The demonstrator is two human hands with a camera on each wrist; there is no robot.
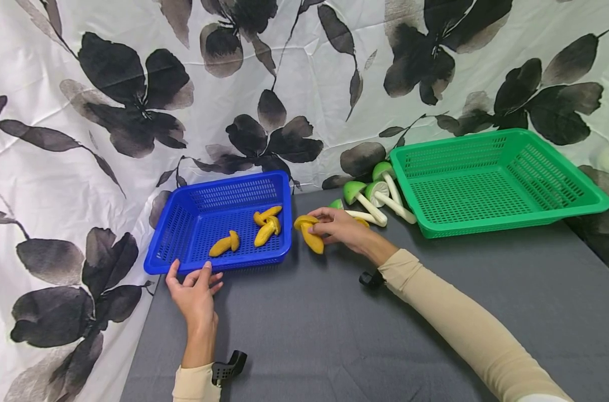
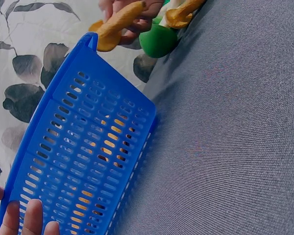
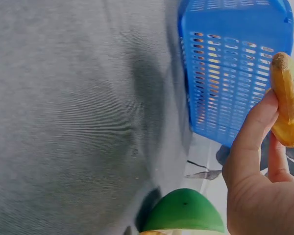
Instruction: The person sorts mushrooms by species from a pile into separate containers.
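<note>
My right hand [image 1: 337, 226] pinches a yellow toy mushroom [image 1: 310, 233] just right of the blue basket [image 1: 184, 262], low over the grey table. The right wrist view shows that mushroom [image 3: 286, 100] held between my fingers [image 3: 252, 132]. Three yellow mushrooms [image 1: 266, 223] lie inside the blue basket. My left hand [image 1: 194, 287] rests with straight fingers against the basket's near rim, its fingertips [image 2: 32, 220] touching the wall in the left wrist view. Several green-capped mushrooms [image 1: 372, 195] lie between my right hand and the green basket [image 1: 561, 209].
The green basket at the right has nothing in it. Behind the table [image 1: 309, 329] hangs a white curtain [image 1: 83, 111] with black flowers. The table's left edge runs just below the blue basket. One more yellow mushroom [image 1: 362, 222] peeks out behind my right hand.
</note>
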